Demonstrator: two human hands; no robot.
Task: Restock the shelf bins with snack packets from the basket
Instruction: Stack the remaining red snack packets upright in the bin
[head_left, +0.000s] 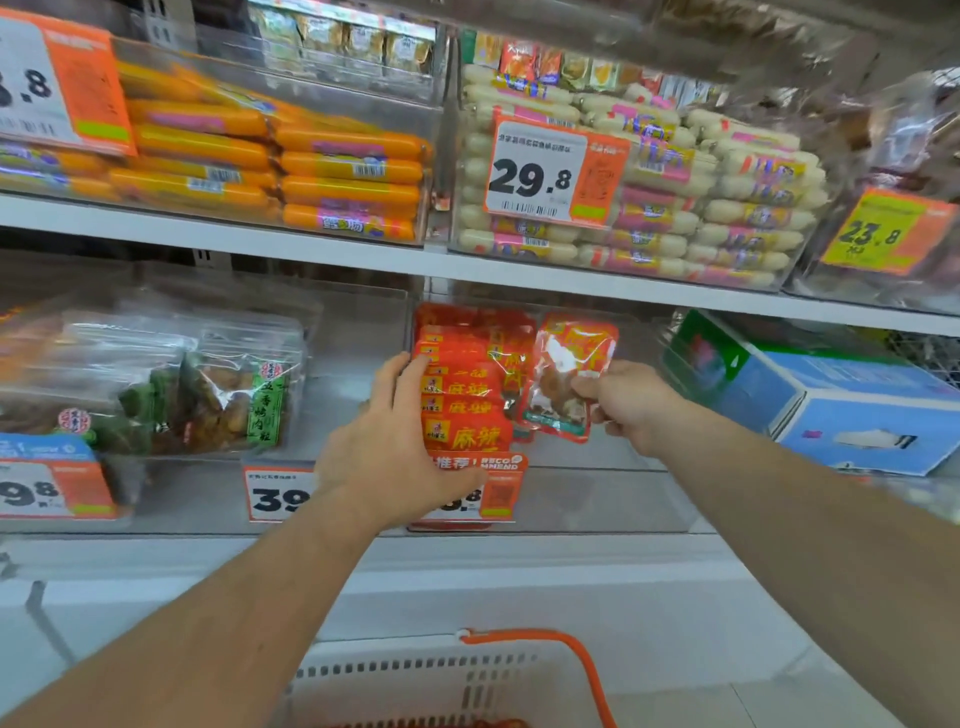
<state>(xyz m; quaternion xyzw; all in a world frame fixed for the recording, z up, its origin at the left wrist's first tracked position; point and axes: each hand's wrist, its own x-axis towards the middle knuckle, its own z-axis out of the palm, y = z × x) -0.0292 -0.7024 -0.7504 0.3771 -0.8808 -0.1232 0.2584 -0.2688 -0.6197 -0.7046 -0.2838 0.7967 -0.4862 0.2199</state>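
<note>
Restocking in progress at the lower shelf: left hand (395, 441) laid flat against the front of a stack of red packets (462, 405) in the clear bin (597, 499), fingers (402, 374) straight and together, bracing rather than gripping. Right hand (623, 400) pinching one red snack packet (566, 379) by its right edge, thumb and fingers clamped on the wrapper, packet upright just beside the stack and not yet settled in. White basket (441, 680) with orange handle (571, 665) low in view, a sliver of red at its bottom, likely more packets. Risks, as a judgement: stack leaning forward and sliding out over the bin's front lip if the bracing hand lifts too soon; glossy packet slipping from such a shallow edge pinch; packet wedging crooked against the stack and buckling instead of standing in line. Readable writing: "麻辣" on the front red packets; "推荐" and "RECOMMEND" on the orange tag (475, 462) below them; price card (550, 174) above showing "29.8"; a yellow card (883, 234) showing "23.8"; a card (278, 493) beside the left wrist starting "39", rest hidden; green label reading "五香" on the bagged goods (218, 395) in the bin to the left. Other small print too blurred to read.
</note>
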